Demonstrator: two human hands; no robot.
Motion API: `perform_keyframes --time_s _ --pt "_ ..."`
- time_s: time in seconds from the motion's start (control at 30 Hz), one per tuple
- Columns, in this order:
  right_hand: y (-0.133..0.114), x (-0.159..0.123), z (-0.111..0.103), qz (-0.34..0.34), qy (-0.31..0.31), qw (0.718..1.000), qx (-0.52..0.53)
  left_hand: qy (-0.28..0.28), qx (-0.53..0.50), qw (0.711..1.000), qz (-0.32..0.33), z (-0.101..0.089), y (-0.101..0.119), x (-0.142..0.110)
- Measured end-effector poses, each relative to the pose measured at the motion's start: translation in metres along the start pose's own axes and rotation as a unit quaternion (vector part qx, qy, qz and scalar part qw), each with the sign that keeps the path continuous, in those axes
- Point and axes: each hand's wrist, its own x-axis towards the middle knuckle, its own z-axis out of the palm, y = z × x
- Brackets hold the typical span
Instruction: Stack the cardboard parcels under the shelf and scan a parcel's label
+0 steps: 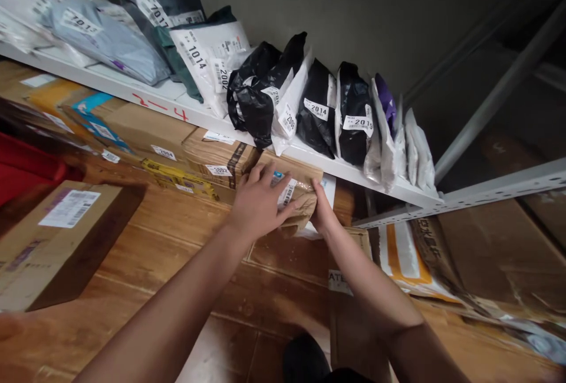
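Note:
A small brown cardboard parcel [295, 190] with a white barcode label sits just under the white shelf [132, 95], among other boxes. My left hand [259, 201] lies on its left side and top, fingers curled over it. My right hand [322, 213] presses against its right side, thumb up on the top corner. Both hands grip the parcel between them. Beneath it lies a larger flat carton [292, 253].
Black, white and grey mail bags with numbered labels [318, 111] stand in a row on the shelf. Cardboard boxes [212, 159] fill the space below it. A brown box with a label [57, 235] lies at left. Metal shelf struts [499, 185] run at right.

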Motion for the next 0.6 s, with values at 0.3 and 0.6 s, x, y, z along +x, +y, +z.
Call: perform_keyframes --time_s 0.3,0.6 --pt "-0.001 0.013 -0.002 0.086 -0.005 0.995 0.052 -0.037 -0.019 0.999 0.024 0.0 -0.003 0.011" --pt "-0.01 0.01 -0.002 0.149 -0.013 0.989 0.019 -0.055 -0.015 0.998 -0.008 -0.014 0.001 0.014"
